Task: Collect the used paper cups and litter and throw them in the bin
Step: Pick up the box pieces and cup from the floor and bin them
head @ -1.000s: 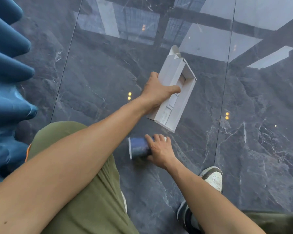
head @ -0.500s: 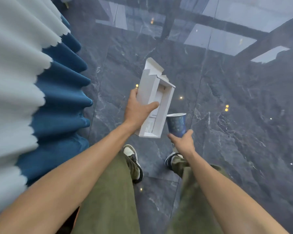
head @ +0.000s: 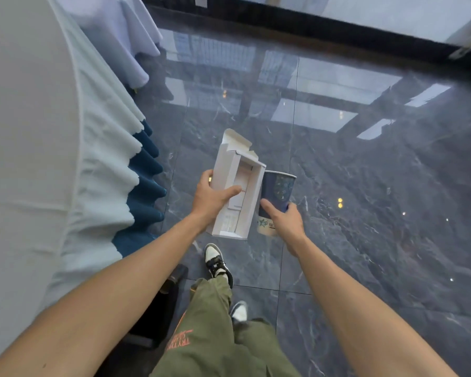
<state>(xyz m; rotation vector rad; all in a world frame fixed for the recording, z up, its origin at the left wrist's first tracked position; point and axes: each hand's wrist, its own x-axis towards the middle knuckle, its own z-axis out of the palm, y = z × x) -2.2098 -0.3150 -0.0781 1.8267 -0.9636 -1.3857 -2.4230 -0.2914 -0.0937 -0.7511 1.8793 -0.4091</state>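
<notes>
The fingers (head: 230, 192) of the left hand (head: 212, 198) wrap around a white cardboard box (head: 235, 183), the thumb pressed across its open face and the other fingers reaching round its far side. The box is long and narrow, open on the side facing the camera, with a flap standing up at its far end and some white printed inserts lying inside. It is held in the air, tilted, with its near end lower.

The right hand (head: 286, 223) grips a paper cup (head: 276, 198), thumb along the near side and the remaining fingers curled behind it. The cup is dark blue with a pale printed pattern and a lighter band near its base; its white rim points away from the person and slightly upward. The cup sits just beside the right edge of the box, and the two appear to touch or nearly so.

Both things are held out in front of the body, above a dark polished stone floor (head: 378, 213) that mirrors windows and lights. A table (head: 25, 131) draped in white cloth over a blue pleated skirt (head: 144, 183) fills the left. Below the arms show olive green trousers (head: 210, 322) and a black-and-white shoe (head: 216, 261).
</notes>
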